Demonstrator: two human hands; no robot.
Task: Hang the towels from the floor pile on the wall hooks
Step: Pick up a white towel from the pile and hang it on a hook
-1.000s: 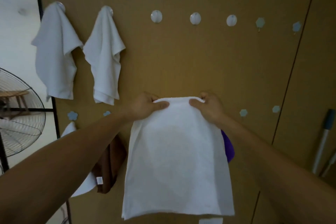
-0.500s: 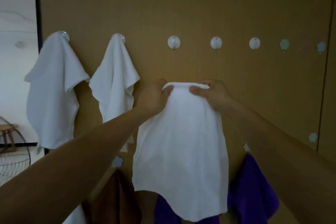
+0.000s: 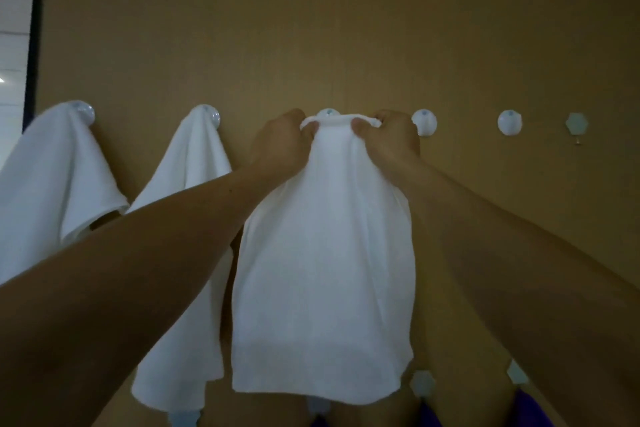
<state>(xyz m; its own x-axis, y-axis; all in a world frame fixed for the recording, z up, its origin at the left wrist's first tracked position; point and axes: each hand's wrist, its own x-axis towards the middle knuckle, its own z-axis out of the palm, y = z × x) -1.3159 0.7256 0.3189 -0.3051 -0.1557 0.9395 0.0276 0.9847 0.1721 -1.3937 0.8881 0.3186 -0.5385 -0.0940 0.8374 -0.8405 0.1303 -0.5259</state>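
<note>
Now at hook height | my left grip and right grip pinch the top edge of the white towel, raised moments ago up to the third hook | draping probably next.

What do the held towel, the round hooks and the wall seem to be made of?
Held towel: soft matte cloth, probably cotton; it drapes and bunches. Round hooks: likely glossy white plastic; smooth, shiny. Wall: matte brown board, maybe wood laminate; flat, even.
</note>
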